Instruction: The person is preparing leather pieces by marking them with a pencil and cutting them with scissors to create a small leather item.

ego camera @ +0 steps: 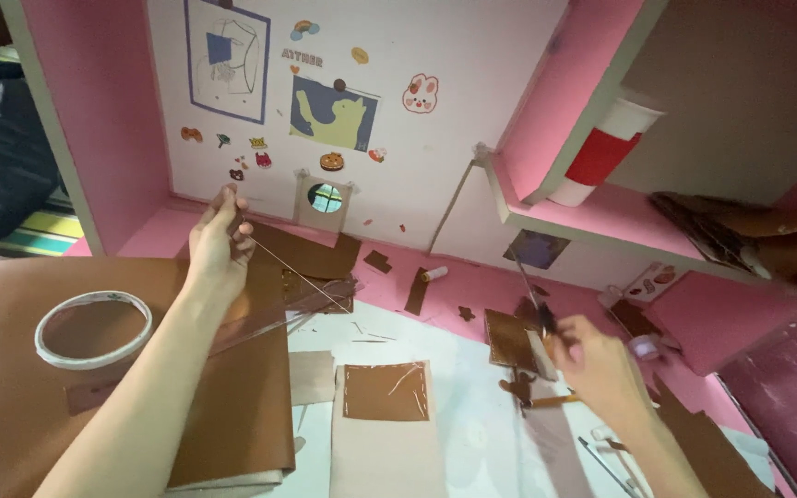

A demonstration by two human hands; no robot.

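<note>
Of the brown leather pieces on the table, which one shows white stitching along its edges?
The small square brown piece in the middle, lying on a beige strip. White stitches run along its edges; the large brown sheet at left shows none.

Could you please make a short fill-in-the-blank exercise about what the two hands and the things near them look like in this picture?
1. The left hand pulls a thin thread up over sheets of ____ leather.
2. A white roll of tape lies to the ____ of the left forearm.
3. The right hand holds a slim tool near a small brown ____ piece.

Missing words: brown; left; leather
</note>
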